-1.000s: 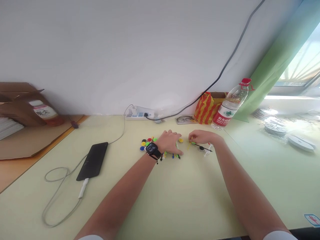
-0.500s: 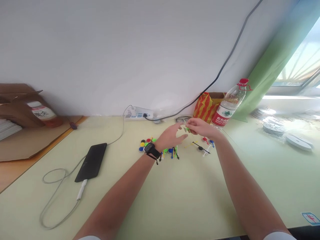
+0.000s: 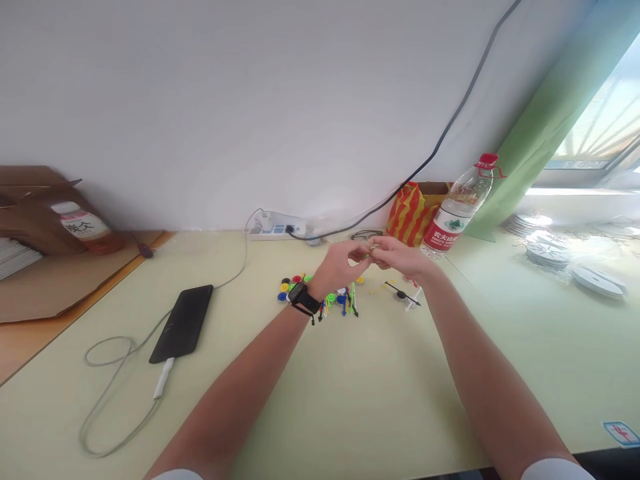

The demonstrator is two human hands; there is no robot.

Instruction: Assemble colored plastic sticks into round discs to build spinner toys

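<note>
My left hand (image 3: 343, 263), with a black watch (image 3: 303, 297) on its wrist, has its thumb and fingers pinched together. Its fingertips meet those of my right hand (image 3: 400, 257), also pinched. Between them is a small green plastic piece (image 3: 369, 253), mostly hidden by the fingers. Below and beside my left hand lie several coloured round discs (image 3: 283, 288) and a cluster of thin plastic arrows (image 3: 344, 307). Under my right hand is a black spinner arrow (image 3: 401, 295) on a round base, with a white arrow (image 3: 414, 300) and a partly hidden red one (image 3: 410, 281) close by.
A power strip (image 3: 277, 225) lies along the wall, a black cable (image 3: 440, 143) running from it. A striped bag (image 3: 409, 213) and a large water bottle (image 3: 457, 210) stand behind my right hand. Left are a charging phone (image 3: 183, 323) and cardboard (image 3: 100, 280); white discs (image 3: 547, 255) lie right.
My left hand has moved right and its fingers have closed in against those of my right hand, around the small green piece. A blue arrow near the right wrist is now covered.
</note>
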